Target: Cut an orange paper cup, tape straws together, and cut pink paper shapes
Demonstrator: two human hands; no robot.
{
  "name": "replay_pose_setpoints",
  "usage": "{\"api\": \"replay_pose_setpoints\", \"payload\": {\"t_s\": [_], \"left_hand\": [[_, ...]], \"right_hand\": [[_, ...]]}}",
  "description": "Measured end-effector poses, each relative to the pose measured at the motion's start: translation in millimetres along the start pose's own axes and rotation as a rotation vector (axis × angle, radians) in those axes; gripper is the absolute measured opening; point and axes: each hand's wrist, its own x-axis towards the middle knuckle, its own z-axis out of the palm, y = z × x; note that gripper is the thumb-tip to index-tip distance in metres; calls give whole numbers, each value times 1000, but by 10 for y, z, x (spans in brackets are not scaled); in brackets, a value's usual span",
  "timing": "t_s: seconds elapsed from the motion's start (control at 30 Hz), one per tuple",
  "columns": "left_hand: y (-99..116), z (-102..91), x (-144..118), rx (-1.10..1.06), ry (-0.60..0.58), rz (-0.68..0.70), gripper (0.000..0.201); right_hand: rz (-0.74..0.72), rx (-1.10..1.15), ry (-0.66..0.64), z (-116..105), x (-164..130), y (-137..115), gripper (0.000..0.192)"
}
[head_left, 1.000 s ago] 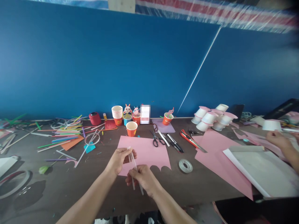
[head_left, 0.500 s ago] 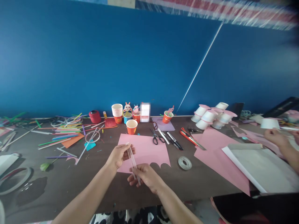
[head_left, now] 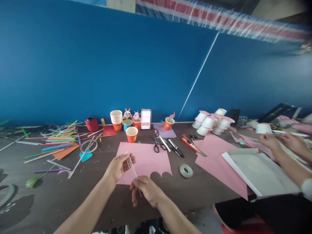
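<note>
The left hand (head_left: 117, 166) pinches the upper end of a pair of thin clear straws (head_left: 131, 166) between thumb and fingertips; the right hand (head_left: 143, 191) is curled around their lower end, so that end is hidden in the fist; whether there are two straws or more is hard to make out, as they are pale and blurred. The straws slant above a pink paper sheet (head_left: 146, 159) lying on the dark desk (head_left: 48, 195), whose near edge has scalloped cuts partly covered by the right hand. Behind the sheet stands an orange paper cup (head_left: 132, 134); black scissors (head_left: 157, 146) lie just beside the sheet's far right corner; a roll of clear tape (head_left: 186, 170) lies near its right edge. Coloured straws (head_left: 57, 143) are scattered at the left, some cut off by the frame. At the right, another person's hands (head_left: 280, 143) rest near upturned white cups (head_left: 212, 120); what they hold cannot be told.
</note>
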Motion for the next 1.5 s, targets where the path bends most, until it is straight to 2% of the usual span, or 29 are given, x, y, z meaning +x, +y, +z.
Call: {"api": "replay_pose_setpoints", "payload": {"t_s": [0.23,0.47,0.6,0.73,0.77,0.83,0.9,0.93,1.03,1.13,1.33,1.5], "left_hand": [[-62,-4,-58,38,-156,-63,33],[-86,2,-109,101,-267,-100,33],[-129,36,-115,88,-262,-73,29],[-172,38,-70,63,-185,-32,22],[-174,30,-49,46,-152,-23,20],[-166,7,0,-5,-68,0,17],[-150,-23,51,-82,29,35,15],[-142,-39,74,-120,69,54,14],[-139,-81,125,-207,136,114,14],[-155,-117,146,-242,155,151,13],[-147,-156,140,-329,178,190,13],[-88,-172,143,-417,219,203,18]], "right_hand": [[-7,45,-36,-80,-60,54,38],[50,106,-139,-234,-96,92,40],[62,94,-131,-234,-122,112,40],[48,-46,-98,-226,-164,57,43],[29,-137,-51,-255,-168,3,45],[-40,-431,150,-380,-153,-165,47],[-121,-910,560,-584,-98,-391,40],[-123,-983,661,-703,-58,-507,37],[-94,-1101,831,-1029,84,-784,32],[-8,-1180,901,-1199,205,-892,32],[123,-1224,889,-1272,359,-933,32],[126,-1156,867,-1308,312,-1067,23]]}}
